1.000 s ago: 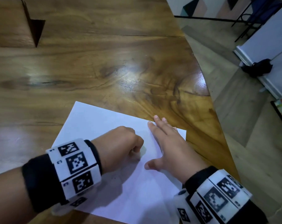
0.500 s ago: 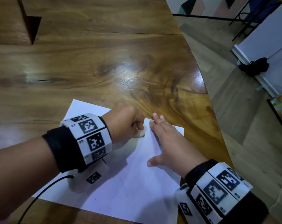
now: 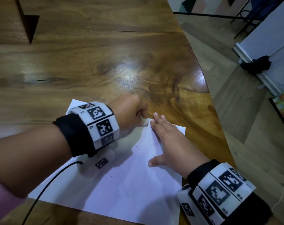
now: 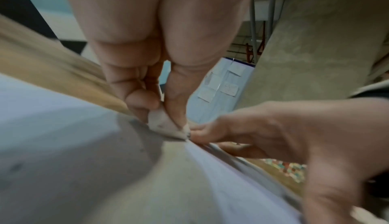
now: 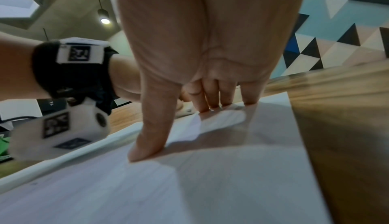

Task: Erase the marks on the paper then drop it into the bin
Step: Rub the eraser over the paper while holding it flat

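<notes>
The paper (image 3: 125,181) lies flat on the wooden table (image 3: 92,62), toward the table's six o'clock edge; the left hand (image 3: 129,111) works at the sheet's far edge, at about twelve o'clock of it, its fingers (image 4: 143,101) curled tight and pinching a small whitish eraser (image 4: 162,122) whose tip touches the paper; the right hand (image 3: 168,143) lies just beside it at three o'clock, fingers (image 5: 212,97) straight and spread narrow, thumb out, pressing the sheet down.

The likeliest trouble, to my eye: the eraser is right at the paper's edge, so a stroke running off the sheet could catch the edge and buckle or tear it; the paper already rises in a slight fold beside the holding fingers in the left wrist view. The two hands nearly touch, so a hard stroke toward three o'clock could knock the holding fingers loose and let the sheet slide; faint grey marks remain nearer the sheet's six o'clock part, and they could be missed. No bin shows in any view.

No brand or readable writing shows; the wrist bands (image 3: 97,124) carry only black-and-white square code patterns, with tiny characters too small to read.
</notes>
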